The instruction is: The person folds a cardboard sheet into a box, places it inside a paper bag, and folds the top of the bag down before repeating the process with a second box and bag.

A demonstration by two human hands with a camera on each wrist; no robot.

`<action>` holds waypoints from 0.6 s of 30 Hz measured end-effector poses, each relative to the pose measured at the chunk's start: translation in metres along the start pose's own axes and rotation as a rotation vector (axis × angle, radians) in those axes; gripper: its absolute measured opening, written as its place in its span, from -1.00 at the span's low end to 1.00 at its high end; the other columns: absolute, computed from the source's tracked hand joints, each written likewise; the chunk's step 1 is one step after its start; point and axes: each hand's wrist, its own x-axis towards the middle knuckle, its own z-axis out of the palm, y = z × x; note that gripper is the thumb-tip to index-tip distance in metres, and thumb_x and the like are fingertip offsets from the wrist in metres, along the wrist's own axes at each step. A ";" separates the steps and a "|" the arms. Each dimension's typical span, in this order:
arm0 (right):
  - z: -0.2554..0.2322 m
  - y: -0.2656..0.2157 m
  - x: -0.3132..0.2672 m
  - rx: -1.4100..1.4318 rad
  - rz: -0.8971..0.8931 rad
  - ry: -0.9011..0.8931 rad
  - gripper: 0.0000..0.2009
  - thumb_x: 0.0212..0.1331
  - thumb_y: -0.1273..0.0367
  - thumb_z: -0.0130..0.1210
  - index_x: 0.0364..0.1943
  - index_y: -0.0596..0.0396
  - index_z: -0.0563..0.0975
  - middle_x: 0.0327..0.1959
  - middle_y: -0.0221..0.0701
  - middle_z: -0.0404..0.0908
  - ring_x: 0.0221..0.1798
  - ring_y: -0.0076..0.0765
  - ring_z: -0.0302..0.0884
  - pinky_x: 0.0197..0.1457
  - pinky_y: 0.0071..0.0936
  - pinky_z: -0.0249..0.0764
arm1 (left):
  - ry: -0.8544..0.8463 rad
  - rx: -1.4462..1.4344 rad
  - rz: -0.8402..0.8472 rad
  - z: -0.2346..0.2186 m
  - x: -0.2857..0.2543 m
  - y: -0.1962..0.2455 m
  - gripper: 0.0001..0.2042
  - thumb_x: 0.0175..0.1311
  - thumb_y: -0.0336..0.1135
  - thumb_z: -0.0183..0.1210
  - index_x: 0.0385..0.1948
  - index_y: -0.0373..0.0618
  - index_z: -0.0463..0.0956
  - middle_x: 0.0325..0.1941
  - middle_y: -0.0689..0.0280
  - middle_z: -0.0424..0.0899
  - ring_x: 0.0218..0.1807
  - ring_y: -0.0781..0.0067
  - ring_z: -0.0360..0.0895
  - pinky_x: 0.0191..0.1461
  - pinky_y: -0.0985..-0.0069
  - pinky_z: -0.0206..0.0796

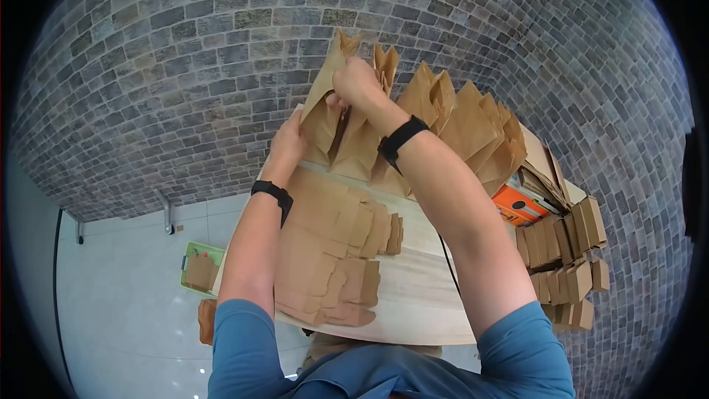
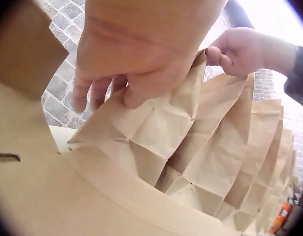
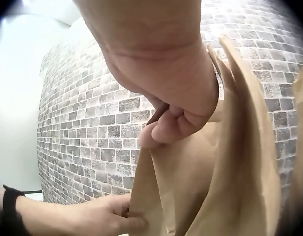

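Note:
At the left end of a row of brown paper bags, both hands are on the endmost paper bag (image 1: 319, 124). My right hand (image 1: 358, 83) pinches its upper edge, with curled fingers on the paper in the right wrist view. Lower down, my left hand (image 1: 286, 140) holds the bag's left side. In the left wrist view the thumb lies on the near face of the creased bag (image 2: 156, 123), and the other fingers reach past its far edge. More upright paper bags (image 1: 461, 122) stand close by on the right.
Flat cut cardboard pieces (image 1: 314, 214) lie stacked on the pale table (image 1: 421, 295). At the right are small folded cardboard boxes (image 1: 565, 281) and an orange box (image 1: 515, 205). A green basket (image 1: 210, 251) stands on the floor at left; a brick-patterned wall (image 1: 221, 52) rises behind.

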 end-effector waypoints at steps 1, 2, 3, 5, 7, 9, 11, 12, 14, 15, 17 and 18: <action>0.001 -0.001 -0.004 0.083 0.041 0.012 -0.61 0.23 0.45 -0.09 0.05 0.55 0.41 -0.51 -0.08 0.72 -0.44 -0.26 0.76 -0.41 -0.43 0.61 | 0.000 0.001 0.000 0.002 0.000 -0.001 -0.41 0.18 -0.49 0.16 0.34 -0.08 0.34 0.22 -0.08 0.56 0.27 -0.15 0.47 0.30 0.15 0.33; 0.001 -0.002 -0.008 0.084 0.042 0.011 -0.61 0.23 0.45 -0.09 0.05 0.55 0.41 -0.51 -0.08 0.72 -0.44 -0.26 0.76 -0.41 -0.43 0.61 | 0.034 -0.016 -0.017 0.004 0.000 -0.002 -0.39 0.15 -0.49 0.18 0.34 -0.11 0.34 0.24 -0.08 0.55 0.29 -0.12 0.46 0.32 0.17 0.32; 0.001 -0.003 -0.011 0.081 0.002 0.046 -0.57 0.23 0.38 -0.05 0.04 0.56 0.40 -0.51 -0.10 0.71 -0.46 -0.27 0.74 -0.42 -0.44 0.60 | 0.066 -0.032 -0.035 0.006 -0.001 -0.004 -0.37 0.12 -0.50 0.20 0.34 -0.14 0.34 0.26 -0.08 0.53 0.31 -0.10 0.45 0.34 0.18 0.32; -0.002 -0.006 -0.015 0.082 -0.029 0.080 -0.53 0.23 0.31 -0.01 0.03 0.57 0.39 -0.51 -0.11 0.71 -0.49 -0.28 0.72 -0.43 -0.44 0.60 | 0.088 -0.043 -0.001 0.003 -0.002 0.000 -0.30 0.08 -0.48 0.23 0.38 -0.19 0.27 0.28 -0.10 0.49 0.33 -0.13 0.43 0.36 0.18 0.31; -0.007 -0.012 -0.014 0.067 -0.027 -0.035 -0.39 0.24 0.14 0.08 0.07 0.57 0.36 -0.51 -0.10 0.70 -0.54 -0.27 0.68 -0.43 -0.44 0.59 | 0.110 -0.055 0.038 0.003 0.003 0.001 -0.22 0.03 -0.47 0.26 0.42 -0.24 0.19 0.31 -0.13 0.44 0.34 -0.15 0.40 0.37 0.19 0.30; -0.004 -0.014 -0.018 0.030 -0.070 0.025 -0.33 0.24 0.09 0.09 0.10 0.58 0.33 -0.47 -0.07 0.70 -0.48 -0.25 0.69 -0.37 -0.43 0.60 | 0.079 -0.222 0.107 0.004 0.013 -0.004 -0.19 -0.01 -0.46 0.27 0.42 -0.28 0.17 0.32 -0.09 0.43 0.36 -0.10 0.39 0.41 0.23 0.26; -0.002 -0.014 -0.027 -0.004 -0.108 0.080 -0.27 0.25 0.04 0.10 0.13 0.59 0.30 -0.44 -0.03 0.70 -0.43 -0.24 0.71 -0.31 -0.42 0.61 | 0.075 -0.245 0.144 0.001 0.021 -0.005 -0.18 -0.03 -0.46 0.28 0.42 -0.28 0.17 0.32 -0.09 0.44 0.37 -0.08 0.40 0.42 0.25 0.25; -0.002 -0.012 -0.032 -0.040 -0.179 0.124 -0.25 0.25 0.02 0.10 0.17 0.58 0.27 -0.40 -0.02 0.69 -0.34 -0.22 0.71 -0.24 -0.40 0.61 | 0.075 -0.270 0.178 0.001 0.023 -0.006 -0.16 -0.05 -0.45 0.28 0.42 -0.29 0.17 0.31 -0.09 0.45 0.37 -0.07 0.40 0.43 0.26 0.24; -0.006 -0.013 -0.050 -0.070 -0.245 0.169 -0.22 0.26 0.00 0.10 0.21 0.58 0.25 -0.35 0.00 0.68 -0.26 -0.21 0.72 -0.17 -0.38 0.61 | 0.099 -0.309 0.159 0.000 0.026 0.000 -0.16 -0.07 -0.45 0.28 0.41 -0.29 0.18 0.31 -0.09 0.46 0.35 -0.05 0.42 0.42 0.28 0.25; -0.010 -0.010 -0.062 -0.082 -0.305 0.167 -0.27 0.27 0.05 0.11 0.23 0.52 0.27 -0.31 -0.03 0.69 -0.21 -0.22 0.71 -0.13 -0.38 0.60 | 0.130 -0.351 0.138 0.000 0.026 0.003 -0.16 -0.08 -0.44 0.28 0.41 -0.28 0.19 0.30 -0.08 0.47 0.34 -0.03 0.44 0.40 0.29 0.26; -0.021 -0.004 -0.095 -0.082 -0.341 0.155 -0.32 0.29 0.09 0.11 0.25 0.46 0.29 -0.27 -0.07 0.69 -0.17 -0.24 0.70 -0.09 -0.39 0.58 | 0.074 -0.388 0.068 -0.021 0.016 0.027 -0.14 -0.09 -0.43 0.27 0.42 -0.30 0.16 0.28 -0.06 0.49 0.32 0.00 0.46 0.38 0.31 0.28; -0.029 -0.003 -0.114 -0.054 -0.311 0.058 -0.41 0.29 0.15 0.11 0.23 0.39 0.35 -0.28 -0.14 0.69 -0.21 -0.27 0.69 -0.12 -0.39 0.57 | 0.037 -0.428 0.011 -0.028 0.014 0.035 -0.13 -0.09 -0.43 0.27 0.43 -0.31 0.13 0.26 -0.05 0.51 0.30 0.04 0.48 0.36 0.33 0.30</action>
